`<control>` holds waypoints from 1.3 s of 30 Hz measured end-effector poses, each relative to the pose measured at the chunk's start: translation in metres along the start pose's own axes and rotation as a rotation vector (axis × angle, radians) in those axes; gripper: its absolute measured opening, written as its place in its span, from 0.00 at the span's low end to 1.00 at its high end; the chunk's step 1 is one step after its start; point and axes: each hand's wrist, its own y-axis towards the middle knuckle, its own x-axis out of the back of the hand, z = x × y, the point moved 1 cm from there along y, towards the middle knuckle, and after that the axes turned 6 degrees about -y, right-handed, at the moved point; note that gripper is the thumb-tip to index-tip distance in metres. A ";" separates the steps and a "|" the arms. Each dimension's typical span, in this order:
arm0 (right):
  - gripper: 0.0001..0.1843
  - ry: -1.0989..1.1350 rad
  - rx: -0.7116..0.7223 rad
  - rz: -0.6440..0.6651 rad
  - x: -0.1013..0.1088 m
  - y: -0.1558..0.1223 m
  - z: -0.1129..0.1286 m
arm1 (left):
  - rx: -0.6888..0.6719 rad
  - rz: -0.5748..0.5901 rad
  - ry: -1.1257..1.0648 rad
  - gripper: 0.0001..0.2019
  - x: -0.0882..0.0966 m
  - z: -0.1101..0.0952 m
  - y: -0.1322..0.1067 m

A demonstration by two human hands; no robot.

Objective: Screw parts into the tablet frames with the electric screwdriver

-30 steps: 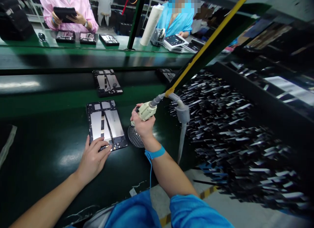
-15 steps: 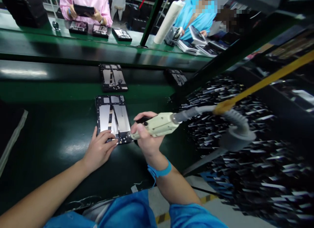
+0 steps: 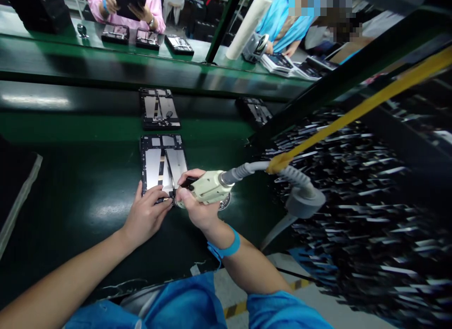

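Note:
An opened tablet chassis (image 3: pixel 160 161) with silver plates lies flat on the dark green bench in front of me. My left hand (image 3: pixel 146 216) rests on its near edge, fingers spread and pressing it down. My right hand (image 3: pixel 194 204) is wrapped round a cream electric screwdriver (image 3: pixel 208 186), whose tip meets the chassis's near right corner. A grey hose (image 3: pixel 275 171) and a yellow strap (image 3: pixel 353 114) run from the tool up to the right. A blue wrist strap (image 3: pixel 226 248) circles my right wrist.
Two more open chassis (image 3: pixel 158 107) (image 3: pixel 256 110) lie on the belt beyond. A round mesh dish (image 3: pixel 224 204) sits beside my right hand. Across the line, two people handle tablets by a white roll (image 3: pixel 247 25). Racks of dark parts (image 3: pixel 353 201) fill the right.
My right hand swung the screwdriver from above the mesh dish leftward and down to the chassis's near right corner. My left hand stayed on the near edge. The camera view shifted slightly.

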 end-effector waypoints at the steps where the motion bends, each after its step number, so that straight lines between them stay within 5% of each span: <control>1: 0.13 0.009 0.001 0.012 -0.001 0.000 0.002 | -0.002 0.002 -0.001 0.11 0.000 0.000 0.000; 9: 0.14 -0.119 0.149 -0.020 -0.009 0.000 0.010 | -0.059 0.003 0.040 0.13 -0.001 0.008 -0.006; 13: 0.11 -0.059 0.117 -0.033 0.003 0.009 0.009 | -0.079 -0.005 0.032 0.12 -0.003 0.011 -0.006; 20: 0.10 -0.116 0.043 -0.395 0.052 0.051 -0.018 | -0.050 -0.025 0.010 0.09 -0.002 0.008 -0.004; 27: 0.14 -0.130 0.027 -0.401 0.059 0.059 -0.047 | -0.054 -0.023 -0.005 0.09 -0.002 0.009 -0.004; 39: 0.15 -0.128 0.007 -0.417 0.059 0.060 -0.049 | -0.051 -0.033 -0.013 0.10 -0.003 0.009 -0.004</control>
